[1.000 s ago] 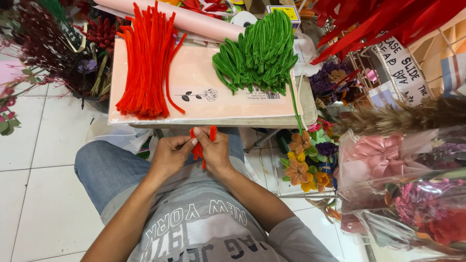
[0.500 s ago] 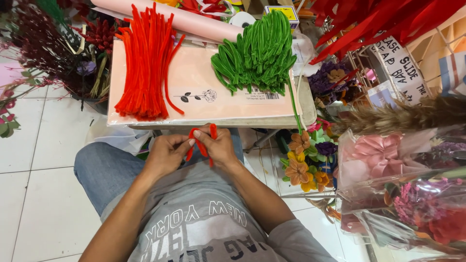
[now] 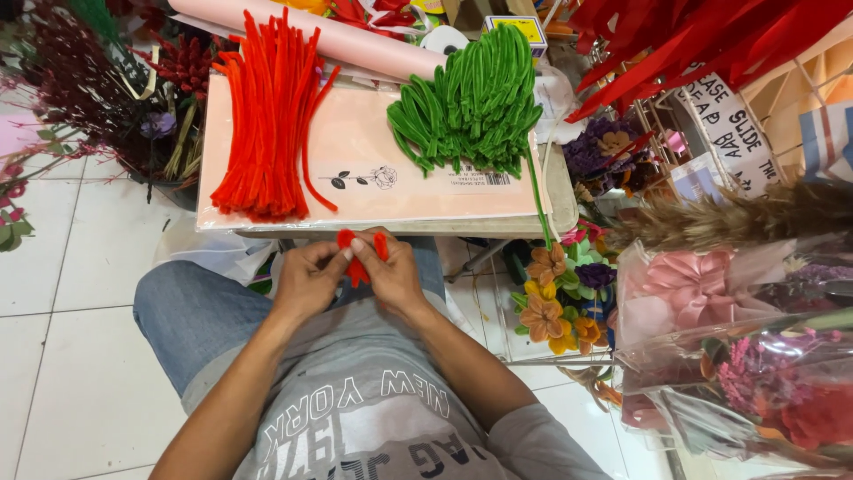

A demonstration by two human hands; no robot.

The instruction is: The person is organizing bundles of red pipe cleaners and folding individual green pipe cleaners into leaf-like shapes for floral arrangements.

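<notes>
Two hands pinch a bent red pipe cleaner at the centre of the frame.

The left hand (image 3: 306, 280) and right hand (image 3: 391, 276) meet just below the table edge, fingertips closed on the red pipe cleaner (image 3: 357, 258), which loops up between them. Above, on a pink board (image 3: 373, 178), a pile of red pipe cleaners (image 3: 267, 116) lies upper left and a heap of green pipe cleaners (image 3: 475, 102) upper centre. Artificial flowers (image 3: 555, 298) stand right of the hands.

Flat pink packet (image 3: 426, 182) on table; yellow box (image 3: 522, 27) behind; white sign (image 3: 733, 120) right.
</notes>
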